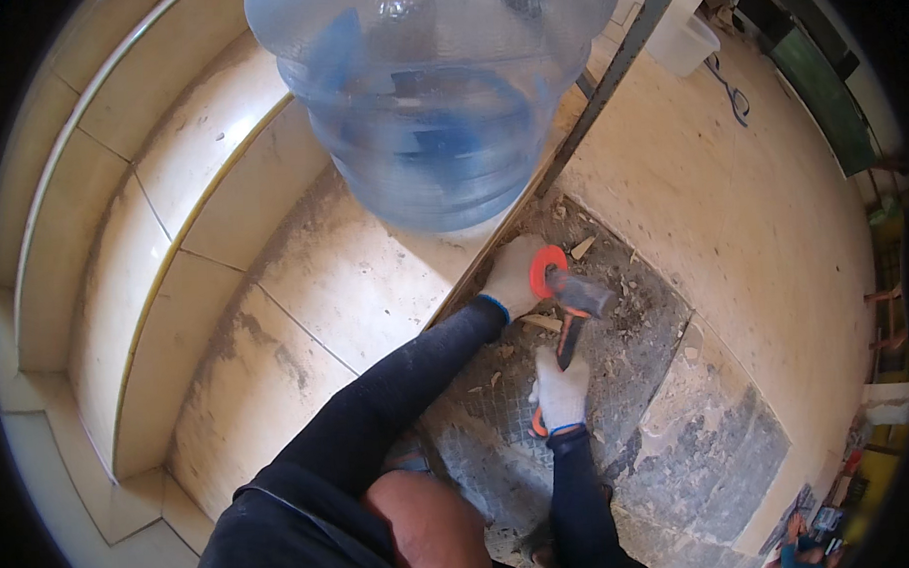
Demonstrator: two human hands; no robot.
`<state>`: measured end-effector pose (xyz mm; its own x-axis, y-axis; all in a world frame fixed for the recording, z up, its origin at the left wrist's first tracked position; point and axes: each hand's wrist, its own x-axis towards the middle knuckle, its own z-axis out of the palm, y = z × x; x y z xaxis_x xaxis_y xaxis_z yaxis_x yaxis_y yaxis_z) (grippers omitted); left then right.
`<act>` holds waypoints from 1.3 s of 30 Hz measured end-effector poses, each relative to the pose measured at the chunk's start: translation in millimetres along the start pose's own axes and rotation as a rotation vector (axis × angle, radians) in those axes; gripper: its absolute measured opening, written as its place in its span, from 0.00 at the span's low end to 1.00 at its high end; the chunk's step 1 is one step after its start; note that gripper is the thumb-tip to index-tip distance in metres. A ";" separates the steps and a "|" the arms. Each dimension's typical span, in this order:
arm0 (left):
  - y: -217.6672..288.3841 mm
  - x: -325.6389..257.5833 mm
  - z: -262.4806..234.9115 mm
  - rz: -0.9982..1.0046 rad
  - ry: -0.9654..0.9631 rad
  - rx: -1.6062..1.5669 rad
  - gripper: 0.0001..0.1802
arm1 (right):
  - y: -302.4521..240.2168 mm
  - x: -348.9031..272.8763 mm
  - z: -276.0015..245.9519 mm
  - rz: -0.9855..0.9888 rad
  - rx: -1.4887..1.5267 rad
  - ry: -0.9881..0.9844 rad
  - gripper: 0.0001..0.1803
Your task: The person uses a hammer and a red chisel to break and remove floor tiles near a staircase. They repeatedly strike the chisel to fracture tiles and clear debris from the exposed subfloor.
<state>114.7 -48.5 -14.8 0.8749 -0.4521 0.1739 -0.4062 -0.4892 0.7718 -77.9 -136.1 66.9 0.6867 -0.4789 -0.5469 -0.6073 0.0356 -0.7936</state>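
Note:
My left hand [514, 276], in a white knit glove with a blue cuff edge, is closed behind an orange ring-shaped hand guard [538, 272], which looks like part of a chisel; the rest of that tool is mostly hidden. In my right hand [561, 388], also gloved, is a hammer [571, 340] with a black and orange handle. Its dark steel head [587, 296] lies in front of the guard in this view; I cannot tell whether they touch. Beneath both hands is a patch of rough grey mortar [499, 408] strewn with broken tile chips [582, 247].
A large clear blue water bottle [435, 144] stands just beyond my left hand, beside a metal post [613, 78]. Tiled steps [207, 223] rise at the left. Beige floor tiles [732, 214] spread to the right, and my bent knee [430, 525] is near the bottom edge.

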 end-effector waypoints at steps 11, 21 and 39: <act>14.6 -3.4 -12.7 0.063 0.104 -0.061 0.12 | -41.6 -15.3 -10.6 -0.150 0.572 0.357 0.16; 8.5 -3.4 -8.1 0.019 0.076 -0.052 0.14 | -44.1 -27.9 -40.5 -0.140 0.245 0.155 0.13; 29.4 -31.2 4.5 0.339 -0.165 0.119 0.13 | -56.3 -32.1 -52.0 -0.061 0.252 0.083 0.10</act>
<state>74.3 -52.1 -0.3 0.6353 -0.7123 0.2985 -0.7012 -0.3700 0.6094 -86.5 -168.4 143.0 0.6774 -0.5569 -0.4805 -0.4403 0.2162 -0.8714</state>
